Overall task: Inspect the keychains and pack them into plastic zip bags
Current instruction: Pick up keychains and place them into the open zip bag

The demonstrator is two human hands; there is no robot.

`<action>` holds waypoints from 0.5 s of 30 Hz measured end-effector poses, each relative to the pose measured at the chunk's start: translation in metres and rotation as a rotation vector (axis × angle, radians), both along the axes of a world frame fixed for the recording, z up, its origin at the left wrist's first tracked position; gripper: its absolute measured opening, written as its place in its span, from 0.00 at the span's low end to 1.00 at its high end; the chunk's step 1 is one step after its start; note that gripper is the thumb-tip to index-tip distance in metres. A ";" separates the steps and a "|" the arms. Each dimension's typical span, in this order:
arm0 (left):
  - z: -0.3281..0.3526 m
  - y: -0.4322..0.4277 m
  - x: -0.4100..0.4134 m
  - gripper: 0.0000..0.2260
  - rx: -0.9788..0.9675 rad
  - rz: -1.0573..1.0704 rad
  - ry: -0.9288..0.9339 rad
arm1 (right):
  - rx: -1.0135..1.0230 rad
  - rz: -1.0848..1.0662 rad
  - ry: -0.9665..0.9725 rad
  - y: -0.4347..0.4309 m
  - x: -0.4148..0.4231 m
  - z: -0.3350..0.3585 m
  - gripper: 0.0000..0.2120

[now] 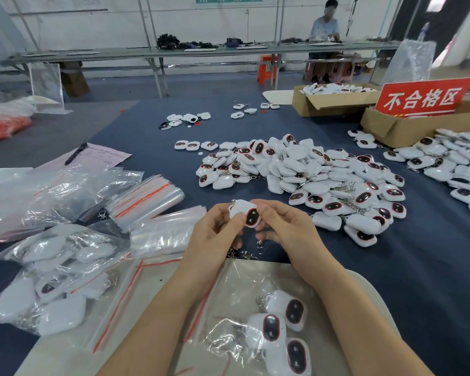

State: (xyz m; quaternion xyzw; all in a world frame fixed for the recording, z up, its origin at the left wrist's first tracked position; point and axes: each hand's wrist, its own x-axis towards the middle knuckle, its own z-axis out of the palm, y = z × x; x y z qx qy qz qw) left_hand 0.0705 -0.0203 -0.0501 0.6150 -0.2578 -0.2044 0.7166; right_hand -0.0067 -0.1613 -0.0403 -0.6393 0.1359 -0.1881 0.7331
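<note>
Nearest bag: a clear zip bag [244, 283] with a red seal strip lies at bottom centre on a pale board [364, 289], under both forearms. Three bagged keychains [272, 328], white with dark, red-rimmed oval faces, lie inside it.
Left hand: the left hand [215, 232], at centre frame with fingers curled, pinches the left edge of the held keychain [248, 213].
Right hand: the right hand [285, 226], just beside the left, pinches the same piece at its right side and top with thumb and fingertips.
Held keychain: it is raised above the blue table cover [418, 253], dark face toward the camera. A metal clasp [259, 246] shows just below the hands; I cannot tell whether it hangs from this piece.
Main pile: the loose pile [310, 172] spreads across the centre right, just beyond the hands.
Second pile: the side pile [456, 164] runs off the right edge.
Empty bags: the bag stacks [147, 196] lie left of the hands, with red seal lines showing.
Packed bags: the filled bags [60, 267] lie at lower left.
Sign: the red sign [423, 97] at upper right reads "不合格区" in white and stands in a cardboard box [407, 128].
Second box: the open carton [334, 100], left of the sign, holds more keychains.
Paperwork: a pink form [98, 156] with a black pen [76, 153] on it lies at middle left; its print is too small to read.
Background: a seated person [324, 25] works at a long bench along the top of the frame.
</note>
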 end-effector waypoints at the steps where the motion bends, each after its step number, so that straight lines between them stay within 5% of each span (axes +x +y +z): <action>1: 0.000 0.000 0.001 0.05 -0.027 -0.007 0.030 | 0.038 0.001 -0.009 0.000 0.000 0.000 0.08; 6: -0.003 -0.004 0.004 0.09 -0.157 -0.027 0.175 | 0.281 0.080 -0.006 0.002 0.001 0.001 0.14; 15: -0.007 -0.004 0.006 0.10 -0.101 0.001 0.100 | 0.299 0.125 -0.008 0.001 0.000 0.002 0.13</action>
